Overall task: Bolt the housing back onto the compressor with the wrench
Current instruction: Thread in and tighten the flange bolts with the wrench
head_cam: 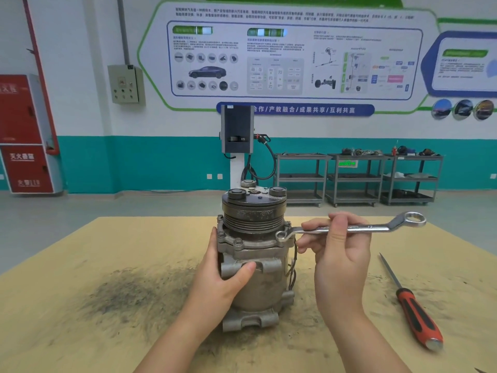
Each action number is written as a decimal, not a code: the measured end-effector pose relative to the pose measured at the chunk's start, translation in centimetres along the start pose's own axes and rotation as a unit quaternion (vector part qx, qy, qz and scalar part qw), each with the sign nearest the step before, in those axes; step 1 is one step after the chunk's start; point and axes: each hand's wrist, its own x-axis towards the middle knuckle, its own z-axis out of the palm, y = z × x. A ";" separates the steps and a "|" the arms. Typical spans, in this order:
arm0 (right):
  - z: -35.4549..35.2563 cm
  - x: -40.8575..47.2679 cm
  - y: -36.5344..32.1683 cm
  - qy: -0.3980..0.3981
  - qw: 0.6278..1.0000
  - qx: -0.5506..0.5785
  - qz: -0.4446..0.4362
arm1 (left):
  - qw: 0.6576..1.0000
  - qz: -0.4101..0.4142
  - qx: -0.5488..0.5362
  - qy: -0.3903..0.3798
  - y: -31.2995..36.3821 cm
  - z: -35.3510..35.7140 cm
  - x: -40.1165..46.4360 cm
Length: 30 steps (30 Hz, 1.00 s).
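Compressor [255,254] stands upright at the centre of the frame on the bench [80,265], its housing [242,244] flange ringed with bolts. Left hand [228,275] wraps the body, thumb across the front, probably to stop it twisting. Right hand [338,249] pinches the wrench [349,228] shank, the small ring end set on a bolt at the flange's right side for turning. At lower right lies a screwdriver [414,308], unused.
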 end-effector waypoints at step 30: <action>0.9 -2.0 0.2 -0.074 0.967 -0.087 -0.229 | 0.998 0.022 -0.049 0.016 -1.2 0.0 0.3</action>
